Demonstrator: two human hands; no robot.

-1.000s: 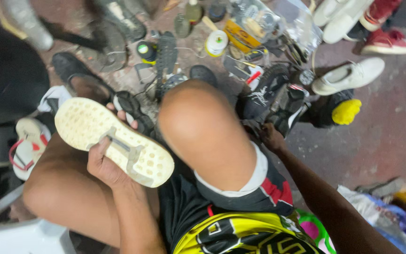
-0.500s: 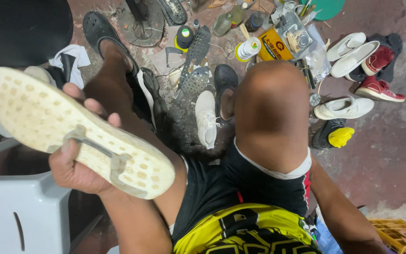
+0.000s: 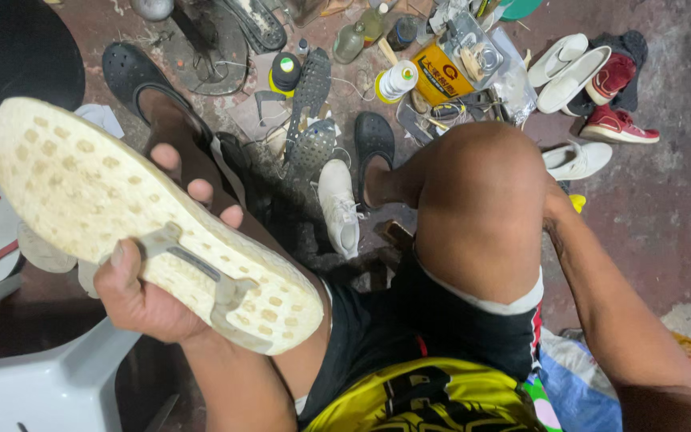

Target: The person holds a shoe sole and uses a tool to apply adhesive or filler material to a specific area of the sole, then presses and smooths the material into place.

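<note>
One shoe [image 3: 145,220] sits in my left hand [image 3: 149,292], sole turned up toward the camera, probably so I can look over the tread. Fingers wrap its far edge, thumb pressed on the grey midfoot bar, wrist cocked back above my left thigh. My right arm [image 3: 617,312] runs down past the knee; its hand is hidden, so I cannot tell its grip.

**Shoe, sole up**

The shoe [image 3: 121,208] is cream-white, its studded sole facing the camera with a grey bar across the middle. It tilts from upper left to lower right, raised over the left thigh, toe end lowest.
</note>
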